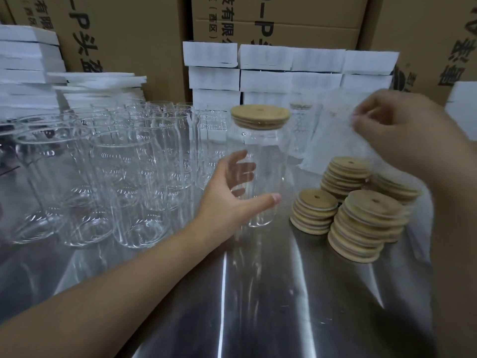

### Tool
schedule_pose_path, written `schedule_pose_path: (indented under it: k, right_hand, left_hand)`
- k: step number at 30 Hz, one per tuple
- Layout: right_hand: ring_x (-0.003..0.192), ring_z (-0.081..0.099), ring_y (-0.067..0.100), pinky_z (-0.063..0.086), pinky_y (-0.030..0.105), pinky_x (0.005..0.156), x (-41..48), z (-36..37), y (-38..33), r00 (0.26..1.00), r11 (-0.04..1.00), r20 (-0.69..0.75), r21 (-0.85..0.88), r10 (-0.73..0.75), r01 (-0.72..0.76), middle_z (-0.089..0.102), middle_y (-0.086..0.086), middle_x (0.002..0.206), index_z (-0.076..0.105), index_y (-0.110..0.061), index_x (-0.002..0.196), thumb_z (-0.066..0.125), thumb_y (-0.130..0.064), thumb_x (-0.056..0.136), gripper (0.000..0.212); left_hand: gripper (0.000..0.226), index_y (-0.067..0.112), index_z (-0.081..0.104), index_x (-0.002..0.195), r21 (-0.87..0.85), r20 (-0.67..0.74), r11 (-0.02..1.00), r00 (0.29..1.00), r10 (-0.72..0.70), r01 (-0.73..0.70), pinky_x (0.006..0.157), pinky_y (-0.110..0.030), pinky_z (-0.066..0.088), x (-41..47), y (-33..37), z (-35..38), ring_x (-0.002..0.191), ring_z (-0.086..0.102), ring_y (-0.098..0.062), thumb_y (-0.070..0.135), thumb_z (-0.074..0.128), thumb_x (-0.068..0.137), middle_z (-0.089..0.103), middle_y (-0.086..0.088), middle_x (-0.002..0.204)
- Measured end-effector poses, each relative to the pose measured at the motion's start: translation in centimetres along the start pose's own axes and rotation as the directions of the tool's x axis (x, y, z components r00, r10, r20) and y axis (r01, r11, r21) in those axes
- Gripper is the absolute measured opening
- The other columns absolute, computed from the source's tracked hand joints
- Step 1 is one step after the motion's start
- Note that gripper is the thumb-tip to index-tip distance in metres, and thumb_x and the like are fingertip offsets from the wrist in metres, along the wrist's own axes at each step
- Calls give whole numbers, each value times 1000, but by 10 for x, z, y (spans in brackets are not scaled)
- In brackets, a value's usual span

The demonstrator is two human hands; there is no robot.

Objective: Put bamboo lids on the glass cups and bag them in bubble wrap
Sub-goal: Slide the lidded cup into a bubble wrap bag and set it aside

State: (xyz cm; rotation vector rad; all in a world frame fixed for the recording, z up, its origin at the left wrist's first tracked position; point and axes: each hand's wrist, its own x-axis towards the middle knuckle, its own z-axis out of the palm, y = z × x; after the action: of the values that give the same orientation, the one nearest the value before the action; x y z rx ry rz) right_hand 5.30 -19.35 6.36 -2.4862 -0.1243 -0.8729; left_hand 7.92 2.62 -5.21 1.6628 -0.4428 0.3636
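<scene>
A clear glass cup (pixel 265 161) with a bamboo lid (pixel 260 116) on top stands upright near the table's middle. My left hand (pixel 232 192) wraps around its lower body, fingers behind the glass and thumb in front. My right hand (pixel 395 130) is raised at the right and pinches the edge of a clear bubble wrap bag (pixel 333 135) that hangs blurred beside the cup. Stacks of bamboo lids (pixel 361 210) lie on the table under my right hand. Several lidless glass cups (pixel 116 171) crowd the left side.
The work surface is a shiny steel table (pixel 258 293). White foam boxes (pixel 289 71) are stacked at the back, more white foam (pixel 28 68) at the left. Brown cartons (pixel 134 32) form a wall behind. A wrapped cup (pixel 300 127) stands behind the lidded one.
</scene>
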Motion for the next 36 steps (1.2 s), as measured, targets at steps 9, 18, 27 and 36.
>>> schedule_pose_path:
  k: [9,18,27,36]
  right_hand:
    - [70,51,15,32,28,59,-9,87,-24,991,990,65,81,-118,112,56,-9,77,67,-27,98,56,-38,95,16]
    - [75,55,0,33,16,63,-29,120,-28,775,951,557,101,-298,293,64,-11,88,67,-26,104,48,-32,99,20]
    - [75,58,2,43,19,65,-42,140,-33,718,948,640,307,-275,90,58,-15,87,52,-30,122,68,-45,84,44]
    - [67,57,0,39,7,50,-27,112,-23,732,985,662,60,-160,161,64,-12,76,63,-28,73,72,-39,79,15]
  left_hand:
    - [81,38,40,126,-51,-317,979,933,172,-197,99,-29,47,-3,12,-4,113,58,0,44,81,56,58,8,123]
    - [86,30,36,134,6,-347,971,910,225,-238,101,-30,48,-1,14,-8,117,56,-3,43,79,60,56,1,128]
    - [88,26,37,135,12,-382,968,894,235,-250,96,-19,47,4,10,-11,113,57,0,45,79,60,57,3,124]
    - [92,27,38,137,-25,-382,979,907,175,-200,97,-31,49,7,8,-13,112,58,1,48,80,58,58,6,124]
